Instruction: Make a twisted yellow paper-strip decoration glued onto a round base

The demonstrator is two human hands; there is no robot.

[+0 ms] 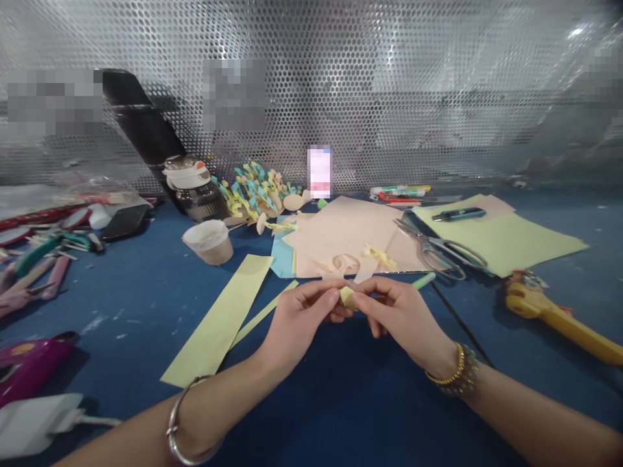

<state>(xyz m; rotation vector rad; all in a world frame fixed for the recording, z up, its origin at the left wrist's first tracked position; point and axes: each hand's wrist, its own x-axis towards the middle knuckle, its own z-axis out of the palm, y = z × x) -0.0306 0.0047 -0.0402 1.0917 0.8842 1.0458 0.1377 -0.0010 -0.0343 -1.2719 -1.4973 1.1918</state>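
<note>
A small piece of yellow paper (347, 297) is pinched between my two hands above the blue table. My left hand (306, 314) grips its left side with thumb and fingers. On the other side, my right hand (396, 310) has thumb and fingertips closed on it too. The fingers hide part of its shape. Left of my hands lie a wide yellow paper strip (221, 318) and a narrow yellow strip (263, 316). Just beyond my fingers, curled peach paper strips (344, 263) and yellow paper scraps (382, 255) rest on peach paper sheets (341, 227).
Scissors (440, 250) and a utility knife (460, 214) lie on paper at right, near a yellow-handled tool (559, 318). A white cup (209, 243), a lidded bottle (197, 191) and paper flower stems (257, 188) stand back left. A phone (320, 172) leans against the perforated metal panel.
</note>
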